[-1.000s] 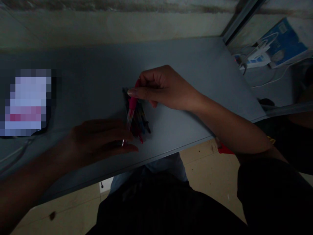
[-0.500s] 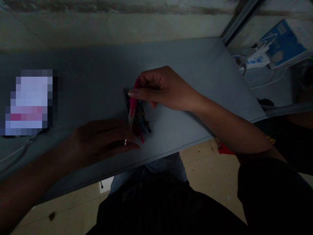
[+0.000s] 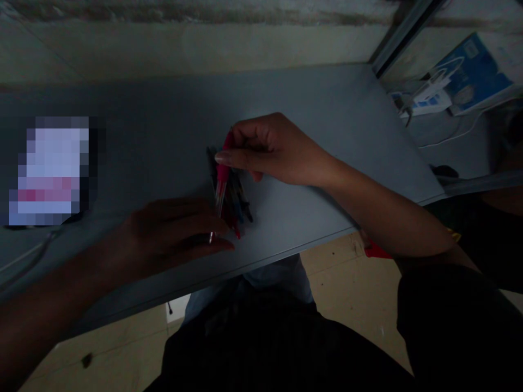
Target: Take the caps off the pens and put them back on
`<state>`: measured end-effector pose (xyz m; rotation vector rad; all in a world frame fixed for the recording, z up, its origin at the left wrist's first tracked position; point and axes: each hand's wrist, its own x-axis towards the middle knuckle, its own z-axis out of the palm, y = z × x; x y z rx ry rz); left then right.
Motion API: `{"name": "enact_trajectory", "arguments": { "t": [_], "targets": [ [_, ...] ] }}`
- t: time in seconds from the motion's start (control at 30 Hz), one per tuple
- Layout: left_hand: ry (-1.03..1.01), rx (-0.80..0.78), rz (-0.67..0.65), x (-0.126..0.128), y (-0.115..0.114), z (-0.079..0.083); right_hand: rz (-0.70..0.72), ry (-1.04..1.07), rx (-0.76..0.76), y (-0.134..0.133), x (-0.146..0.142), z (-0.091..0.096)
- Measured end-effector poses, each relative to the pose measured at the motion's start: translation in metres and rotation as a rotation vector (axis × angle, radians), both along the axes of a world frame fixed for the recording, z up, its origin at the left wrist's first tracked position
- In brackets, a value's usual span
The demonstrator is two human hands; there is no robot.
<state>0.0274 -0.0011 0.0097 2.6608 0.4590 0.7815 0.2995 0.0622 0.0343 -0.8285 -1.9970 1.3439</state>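
A pen with a red grip and a clear barrel [image 3: 221, 193] is held up slantwise, tip upward, in my right hand [image 3: 281, 147]. The thumb and forefinger of that hand pinch it at the grip. My left hand [image 3: 175, 228] is low and to the left, its thumb apart from its fingers, at the pen's lower end. That end passes across the gap between them; whether they touch it I cannot tell. Just behind the held pen, several more pens [image 3: 247, 211], dark, blue and red, lie in a bunch on the grey table [image 3: 310, 212]. My hands partly hide them.
At the left lies a pixelated device with a bright screen [image 3: 51, 163], a cable [image 3: 28, 253] beside it. A metal post [image 3: 404, 38] rises at the table's far right corner. Beyond it are a blue box [image 3: 476, 71] and white cables. The wall [image 3: 204, 46] runs along the back.
Almost nothing differs. Both hands and the pen appear in nearly the same place, with only a very slight shift of the picture.
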Motion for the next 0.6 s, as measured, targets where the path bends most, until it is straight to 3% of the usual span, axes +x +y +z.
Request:
{"name": "enact_trajectory", "arguments": {
  "t": [0.37,0.6],
  "targets": [
    [-0.018,0.038,0.004,0.0051,0.0018,0.0022,0.088,-0.021,0.158,0.0008,0.0038,-0.0077],
    [0.031,0.026,0.018,0.0055,0.0,0.0063,0.1,-0.107,0.132,-0.0014,0.005,-0.0013]
  ]
}}
